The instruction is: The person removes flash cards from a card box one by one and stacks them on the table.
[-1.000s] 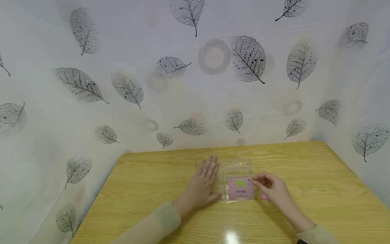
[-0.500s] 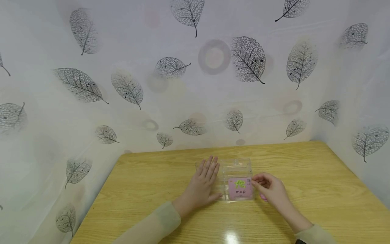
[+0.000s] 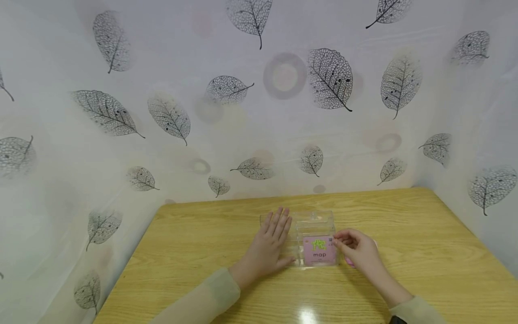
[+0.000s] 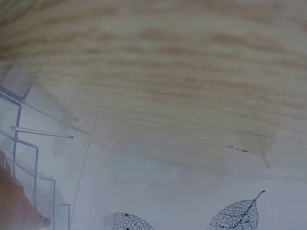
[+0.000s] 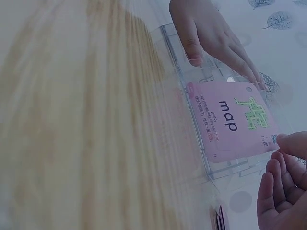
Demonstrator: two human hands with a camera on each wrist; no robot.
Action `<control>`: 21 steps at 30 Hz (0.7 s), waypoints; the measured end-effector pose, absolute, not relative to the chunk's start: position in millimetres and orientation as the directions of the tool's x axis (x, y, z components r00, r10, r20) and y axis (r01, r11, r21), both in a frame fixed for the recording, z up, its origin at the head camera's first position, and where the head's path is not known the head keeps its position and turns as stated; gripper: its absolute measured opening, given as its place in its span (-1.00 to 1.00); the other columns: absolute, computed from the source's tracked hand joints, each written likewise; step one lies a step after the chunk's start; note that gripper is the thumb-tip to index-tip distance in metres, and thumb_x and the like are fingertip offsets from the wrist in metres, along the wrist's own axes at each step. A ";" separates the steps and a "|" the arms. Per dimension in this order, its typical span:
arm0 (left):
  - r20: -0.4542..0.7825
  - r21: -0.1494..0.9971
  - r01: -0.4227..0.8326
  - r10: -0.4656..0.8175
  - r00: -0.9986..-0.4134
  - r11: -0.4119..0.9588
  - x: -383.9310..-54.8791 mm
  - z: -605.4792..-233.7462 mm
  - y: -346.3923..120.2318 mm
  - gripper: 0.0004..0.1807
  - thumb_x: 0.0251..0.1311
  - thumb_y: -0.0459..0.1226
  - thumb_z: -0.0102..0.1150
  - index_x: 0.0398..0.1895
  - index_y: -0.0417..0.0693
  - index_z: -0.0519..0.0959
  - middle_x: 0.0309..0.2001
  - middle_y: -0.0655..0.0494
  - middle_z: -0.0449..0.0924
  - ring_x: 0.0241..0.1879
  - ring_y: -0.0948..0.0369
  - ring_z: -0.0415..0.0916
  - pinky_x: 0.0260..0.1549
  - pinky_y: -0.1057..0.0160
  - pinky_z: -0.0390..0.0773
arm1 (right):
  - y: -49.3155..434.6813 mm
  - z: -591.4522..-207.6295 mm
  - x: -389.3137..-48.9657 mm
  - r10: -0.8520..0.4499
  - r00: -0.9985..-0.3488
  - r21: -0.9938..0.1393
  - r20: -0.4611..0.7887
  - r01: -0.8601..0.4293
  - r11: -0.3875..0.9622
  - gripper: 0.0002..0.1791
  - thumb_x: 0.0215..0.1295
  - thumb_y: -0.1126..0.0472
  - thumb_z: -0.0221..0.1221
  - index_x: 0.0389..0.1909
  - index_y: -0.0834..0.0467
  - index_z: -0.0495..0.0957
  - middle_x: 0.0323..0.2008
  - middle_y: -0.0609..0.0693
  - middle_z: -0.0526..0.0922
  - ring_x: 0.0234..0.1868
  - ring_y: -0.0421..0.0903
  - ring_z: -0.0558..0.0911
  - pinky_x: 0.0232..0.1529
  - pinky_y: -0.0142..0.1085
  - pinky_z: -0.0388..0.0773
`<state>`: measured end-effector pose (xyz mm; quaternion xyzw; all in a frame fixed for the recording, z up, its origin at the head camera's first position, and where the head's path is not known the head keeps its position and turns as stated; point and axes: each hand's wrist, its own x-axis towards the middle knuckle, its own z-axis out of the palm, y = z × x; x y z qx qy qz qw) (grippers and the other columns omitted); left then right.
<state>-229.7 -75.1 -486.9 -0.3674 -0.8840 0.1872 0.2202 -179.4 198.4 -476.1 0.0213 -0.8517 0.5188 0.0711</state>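
Note:
A pink card [image 3: 319,255] with the word "map" and a green drawing lies on the right part of a clear plastic case [image 3: 314,217]. At its right edge, my right hand [image 3: 361,252] pinches the card between thumb and fingers; the right wrist view shows the thumb at the corner by a small printed code. My left hand [image 3: 265,249] rests flat on the left part of the case, fingers straight. Its thumb reaches toward the case's middle. In the left wrist view the stepped clear walls of the case [image 4: 37,177] show beside a blurred finger.
A small stack of pink cards [image 3: 350,262] lies on the wooden table [image 3: 194,243], partly hidden under the right hand. Its edges [image 5: 220,219] show in the right wrist view. A pale leaf-patterned sheet [image 3: 226,135] rises behind and beside the table.
My right hand has shifted slightly left, and the card's right edge with it. The left hand and the case have stayed in place.

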 end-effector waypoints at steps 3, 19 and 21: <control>0.252 -0.495 0.566 0.732 -0.633 0.659 -229.9 -486.9 -75.1 0.15 0.12 0.46 -0.54 0.47 -0.27 -0.29 0.49 -0.24 -0.36 0.47 -0.14 -0.45 0.43 -0.08 -0.32 | 197.3 -475.0 -180.1 0.050 -0.989 -0.874 0.139 -0.099 0.475 -0.78 0.15 0.11 0.30 -0.24 0.14 0.61 -0.37 0.04 0.63 -0.44 -0.23 0.58 -0.63 -0.40 0.54; 0.247 -0.494 0.568 0.732 -0.634 0.659 -230.2 -487.7 -75.3 0.15 0.11 0.46 -0.53 0.47 -0.27 -0.26 0.49 -0.25 -0.43 0.47 -0.14 -0.48 0.43 -0.08 -0.32 | 196.3 -479.1 -184.7 0.038 -0.992 -0.866 0.122 -0.087 0.493 -0.77 0.15 0.10 0.30 -0.23 0.12 0.61 -0.39 0.02 0.62 -0.43 -0.23 0.55 -0.66 -0.40 0.53; 0.247 -0.492 0.569 0.732 -0.635 0.659 -230.4 -487.7 -75.5 0.15 0.11 0.46 -0.52 0.47 -0.27 -0.26 0.48 -0.25 -0.44 0.47 -0.14 -0.48 0.43 -0.08 -0.32 | 196.7 -479.8 -185.2 0.037 -0.992 -0.865 0.121 -0.087 0.494 -0.79 0.15 0.12 0.30 -0.24 0.12 0.61 -0.39 0.02 0.61 -0.43 -0.23 0.55 -0.69 -0.39 0.51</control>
